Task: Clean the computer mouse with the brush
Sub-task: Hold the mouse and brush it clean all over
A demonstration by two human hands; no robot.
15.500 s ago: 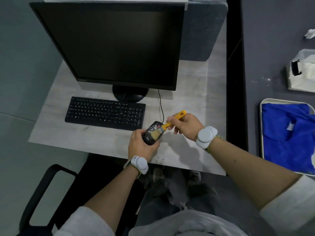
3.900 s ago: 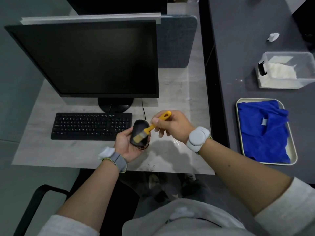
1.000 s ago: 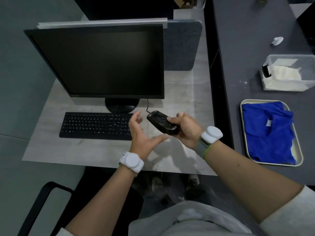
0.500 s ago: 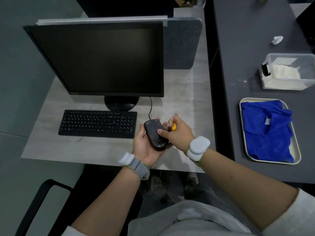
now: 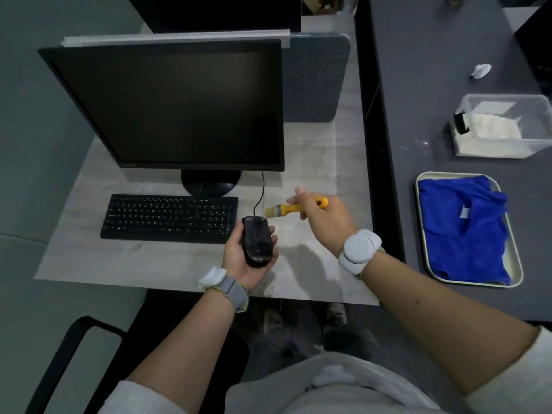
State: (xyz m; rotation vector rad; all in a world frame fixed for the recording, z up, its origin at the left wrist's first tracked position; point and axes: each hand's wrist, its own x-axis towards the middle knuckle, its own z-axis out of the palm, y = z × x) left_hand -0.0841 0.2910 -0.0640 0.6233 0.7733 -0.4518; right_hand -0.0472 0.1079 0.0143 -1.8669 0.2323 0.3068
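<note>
A black wired computer mouse [image 5: 256, 240] lies top up in my left hand [image 5: 243, 259], whose palm cradles it and whose fingers curl round its sides, just above the desk's front part. Its cable runs up toward the monitor. My right hand [image 5: 324, 221] grips a small brush with a yellow handle [image 5: 294, 208]; the pale bristles point left and hang a short way above and to the right of the mouse, not touching it.
A black keyboard [image 5: 168, 218] and a monitor [image 5: 173, 106] stand left of the mouse on the pale desk [image 5: 313, 162]. On the dark table at right are a tray [image 5: 518, 273] with a blue cloth [image 5: 466, 231] and a clear box of white powder [image 5: 501, 127]. A chair arm [image 5: 68, 348] is below left.
The mouse passed from my right hand into my left palm. My right hand then drew back to the right, and the brush now points its bristles at the mouse.
</note>
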